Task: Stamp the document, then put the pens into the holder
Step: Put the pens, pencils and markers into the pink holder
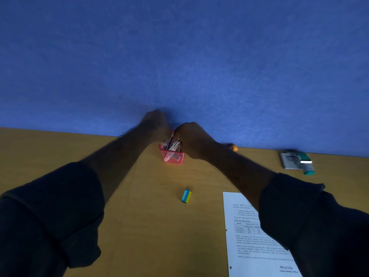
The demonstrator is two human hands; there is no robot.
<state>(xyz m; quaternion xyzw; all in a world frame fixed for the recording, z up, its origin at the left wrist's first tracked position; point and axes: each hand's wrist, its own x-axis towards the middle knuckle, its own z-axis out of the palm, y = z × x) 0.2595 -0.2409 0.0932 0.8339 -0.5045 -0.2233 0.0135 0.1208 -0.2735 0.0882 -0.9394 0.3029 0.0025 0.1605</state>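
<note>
Fingers (177, 134) of the right hand (191, 139) are pinched on pens (172, 143) in the pink holder (173, 155) below; the left hand (154, 124) fingers' state cannot be told.

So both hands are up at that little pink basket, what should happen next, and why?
Probably let go of the pens and draw both hands back. The paper already carries a RECEIVED stamp, and the pens stand inside the pink holder, with the left hand and right hand bunched at their tops. Whether either grip is closed on a pen is unclear.
</note>
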